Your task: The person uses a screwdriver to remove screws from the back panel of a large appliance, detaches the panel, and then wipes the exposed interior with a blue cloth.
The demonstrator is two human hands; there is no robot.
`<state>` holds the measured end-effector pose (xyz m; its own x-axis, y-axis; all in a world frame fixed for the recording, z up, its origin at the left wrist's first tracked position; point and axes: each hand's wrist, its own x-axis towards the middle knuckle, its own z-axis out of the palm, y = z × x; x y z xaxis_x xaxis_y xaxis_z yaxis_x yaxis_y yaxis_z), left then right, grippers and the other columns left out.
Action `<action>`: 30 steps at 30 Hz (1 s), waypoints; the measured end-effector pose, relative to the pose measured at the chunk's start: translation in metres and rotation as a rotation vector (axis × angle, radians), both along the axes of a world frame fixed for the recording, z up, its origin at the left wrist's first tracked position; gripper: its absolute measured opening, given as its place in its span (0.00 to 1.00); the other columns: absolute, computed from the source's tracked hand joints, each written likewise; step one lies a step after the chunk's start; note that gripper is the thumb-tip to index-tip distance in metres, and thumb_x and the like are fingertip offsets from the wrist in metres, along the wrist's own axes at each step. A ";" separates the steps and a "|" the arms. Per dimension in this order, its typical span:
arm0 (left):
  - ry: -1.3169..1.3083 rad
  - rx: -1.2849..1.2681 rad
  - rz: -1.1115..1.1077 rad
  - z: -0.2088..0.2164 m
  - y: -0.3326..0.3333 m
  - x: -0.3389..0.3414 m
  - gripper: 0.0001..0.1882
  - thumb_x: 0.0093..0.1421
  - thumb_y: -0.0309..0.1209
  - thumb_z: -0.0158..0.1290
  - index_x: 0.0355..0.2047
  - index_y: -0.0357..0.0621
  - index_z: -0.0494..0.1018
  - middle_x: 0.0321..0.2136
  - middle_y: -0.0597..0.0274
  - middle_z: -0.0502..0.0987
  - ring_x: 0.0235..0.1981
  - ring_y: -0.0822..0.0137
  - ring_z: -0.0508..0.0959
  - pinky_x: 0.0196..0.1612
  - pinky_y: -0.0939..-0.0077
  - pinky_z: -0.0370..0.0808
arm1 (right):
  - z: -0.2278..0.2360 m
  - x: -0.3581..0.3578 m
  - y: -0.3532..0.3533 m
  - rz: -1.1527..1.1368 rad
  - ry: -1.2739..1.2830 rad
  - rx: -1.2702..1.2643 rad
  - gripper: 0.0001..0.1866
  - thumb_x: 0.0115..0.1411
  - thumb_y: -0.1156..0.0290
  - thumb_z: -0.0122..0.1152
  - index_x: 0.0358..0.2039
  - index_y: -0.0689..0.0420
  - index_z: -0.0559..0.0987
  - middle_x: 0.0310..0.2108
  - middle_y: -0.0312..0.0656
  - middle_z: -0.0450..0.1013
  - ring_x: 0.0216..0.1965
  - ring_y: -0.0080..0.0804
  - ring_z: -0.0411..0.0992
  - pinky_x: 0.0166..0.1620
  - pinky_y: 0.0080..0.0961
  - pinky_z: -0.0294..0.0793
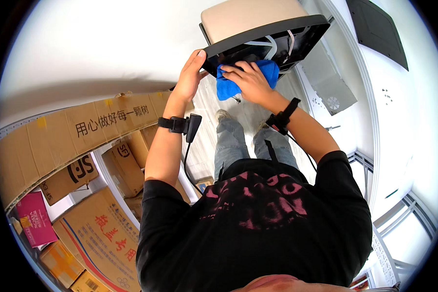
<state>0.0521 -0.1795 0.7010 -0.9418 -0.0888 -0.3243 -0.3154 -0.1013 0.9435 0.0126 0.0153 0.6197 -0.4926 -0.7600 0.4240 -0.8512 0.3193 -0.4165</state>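
A beige casing [250, 17] with a thick black rim [267, 33] is in front of me at the top of the view, tilted so that its dark underside faces me. Pale tubes [272, 46] curve inside that underside. My left hand [192, 75] grips the left corner of the rim, thumb on the front and the other fingers partly hidden behind it. A blue cloth [227, 91] is bunched under my right hand [252, 83], which presses it against the lower edge of the casing. Dark straps with small devices sit on both wrists.
To my left, a long cardboard sheet [58, 131] runs beside shelves of cardboard boxes [95, 233] and a magenta box [36, 219]. On the right stand a grey panel with a round vent [328, 87] and a white frame [365, 73]. Wood-look floor [199, 146] lies below.
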 end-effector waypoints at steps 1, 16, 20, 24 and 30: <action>-0.016 0.003 0.027 0.002 0.004 0.001 0.27 0.65 0.54 0.40 0.54 0.48 0.62 0.51 0.62 0.67 0.53 0.67 0.64 0.57 0.59 0.59 | -0.001 -0.003 -0.005 0.012 0.022 0.019 0.23 0.45 0.83 0.54 0.44 0.51 0.76 0.56 0.28 0.67 0.52 0.37 0.63 0.51 0.36 0.61; -0.044 -0.098 0.056 -0.007 0.007 -0.003 0.31 0.63 0.60 0.34 0.54 0.50 0.60 0.53 0.55 0.65 0.55 0.60 0.63 0.55 0.52 0.63 | 0.012 -0.024 -0.013 0.223 -0.073 0.184 0.24 0.40 0.82 0.61 0.41 0.52 0.76 0.49 0.30 0.71 0.48 0.35 0.64 0.49 0.34 0.60; -0.049 -0.131 0.050 -0.002 0.009 -0.001 0.31 0.63 0.60 0.34 0.54 0.50 0.60 0.52 0.55 0.66 0.55 0.60 0.64 0.55 0.53 0.64 | 0.016 -0.024 -0.004 0.198 0.022 0.098 0.21 0.42 0.80 0.61 0.40 0.52 0.75 0.48 0.29 0.72 0.46 0.33 0.65 0.47 0.33 0.60; -0.062 -0.128 0.062 -0.006 0.008 -0.001 0.32 0.63 0.61 0.33 0.54 0.50 0.60 0.52 0.55 0.66 0.54 0.59 0.64 0.55 0.53 0.64 | 0.008 -0.016 -0.014 0.100 0.184 0.111 0.18 0.44 0.78 0.60 0.38 0.51 0.76 0.48 0.29 0.72 0.46 0.31 0.65 0.46 0.32 0.60; -0.029 -0.138 0.062 -0.005 0.011 0.001 0.32 0.63 0.61 0.33 0.55 0.50 0.59 0.53 0.55 0.65 0.54 0.59 0.65 0.54 0.54 0.65 | 0.017 -0.011 -0.023 0.099 0.133 0.198 0.20 0.42 0.79 0.61 0.39 0.54 0.75 0.45 0.31 0.73 0.45 0.34 0.65 0.46 0.32 0.61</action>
